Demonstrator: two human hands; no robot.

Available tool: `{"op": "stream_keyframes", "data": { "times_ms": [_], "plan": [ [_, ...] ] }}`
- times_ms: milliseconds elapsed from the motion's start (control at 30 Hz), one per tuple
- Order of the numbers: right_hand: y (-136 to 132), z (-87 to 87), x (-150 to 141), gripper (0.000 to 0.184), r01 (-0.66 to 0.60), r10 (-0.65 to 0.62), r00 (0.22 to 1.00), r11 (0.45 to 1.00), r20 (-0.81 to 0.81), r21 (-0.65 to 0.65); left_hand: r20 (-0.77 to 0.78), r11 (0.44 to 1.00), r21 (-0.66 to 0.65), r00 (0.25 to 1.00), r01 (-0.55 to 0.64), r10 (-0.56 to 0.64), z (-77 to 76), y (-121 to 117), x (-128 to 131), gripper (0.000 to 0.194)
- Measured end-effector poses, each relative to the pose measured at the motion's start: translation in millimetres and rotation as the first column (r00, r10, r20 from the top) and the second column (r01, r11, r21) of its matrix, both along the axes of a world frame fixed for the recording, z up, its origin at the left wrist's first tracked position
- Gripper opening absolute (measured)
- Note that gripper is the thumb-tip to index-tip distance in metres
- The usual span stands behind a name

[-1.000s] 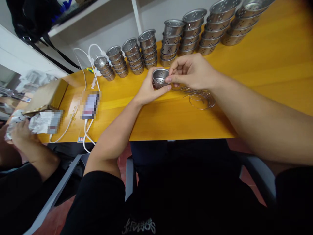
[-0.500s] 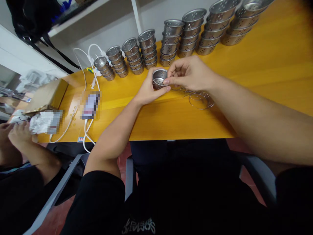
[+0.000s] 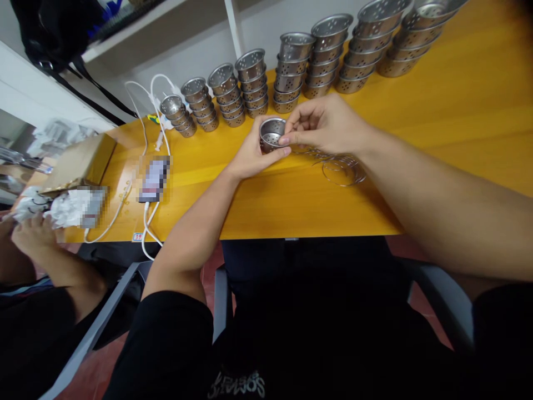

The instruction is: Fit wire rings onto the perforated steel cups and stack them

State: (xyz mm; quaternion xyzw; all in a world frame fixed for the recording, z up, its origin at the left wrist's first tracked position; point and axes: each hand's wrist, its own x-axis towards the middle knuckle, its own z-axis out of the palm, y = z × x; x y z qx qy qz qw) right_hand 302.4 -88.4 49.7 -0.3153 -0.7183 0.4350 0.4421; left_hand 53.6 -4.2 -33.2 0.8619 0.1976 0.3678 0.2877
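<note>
My left hand (image 3: 255, 151) is wrapped round a small perforated metal cup (image 3: 270, 133), its open top facing up toward me. At the cup's right side, my right hand (image 3: 314, 126) has thumb and forefinger pinched together against the rim. Whatever lies between those fingertips is too small or hidden to name. Beneath the right hand and wrist, several thin wire rings (image 3: 342, 172) lie loosely on the table, partly covered by the hand.
Stacks of similar perforated cups (image 3: 287, 72) line the back of the yellow table (image 3: 291, 208). A phone (image 3: 154, 179) with white cables lies to the left. Further left are a cardboard box (image 3: 81, 161) and a co-worker's hand (image 3: 35, 236) beside white plastic wrapping (image 3: 66, 208).
My two hands and the cup stay almost exactly in place. At the far left, the co-worker's hand has shifted slightly and the white wrapping has moved with it.
</note>
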Motion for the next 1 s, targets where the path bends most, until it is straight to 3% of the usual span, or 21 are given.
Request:
{"op": "stream_keyframes", "data": {
  "times_ms": [167,300,400,567,733,1000],
  "plan": [
    [0.0,-1.3,-0.3,0.059,0.145,-0.149,0.988,0.985,0.041,0.089,0.048,0.995,0.023,0.995,-0.092,0.091,-2.6,8.6,-1.7,0.1],
    [-0.1,-0.4,3.5,0.038,0.237,-0.27,0.955,0.943,0.121,0.235,0.057,0.992,0.028,0.991,-0.127,0.125,-5.6,15.2,-4.1,0.102],
    [3.3,-3.9,6.9,0.024,0.184,-0.238,0.957,0.94,0.168,0.286,0.06,0.992,0.031,0.991,-0.124,0.122,-3.9,14.9,-5.5,0.102],
    [14.3,-16.0,10.4,0.021,0.064,-0.199,0.948,0.883,0.248,0.465,0.035,0.992,0.026,0.992,-0.125,0.124,2.8,7.7,-6.6,0.099],
    [16.8,-24.7,7.9,0.026,-0.016,-0.175,0.932,0.856,0.318,0.517,-0.006,0.992,0.056,0.994,-0.112,0.112,5.4,3.7,-6.5,0.101],
    [15.5,-25.9,7.0,0.024,-0.028,-0.133,0.955,0.849,0.264,0.528,-0.025,0.992,0.035,0.993,-0.117,0.118,5.3,3.2,-10.7,0.106]
  ]
}}
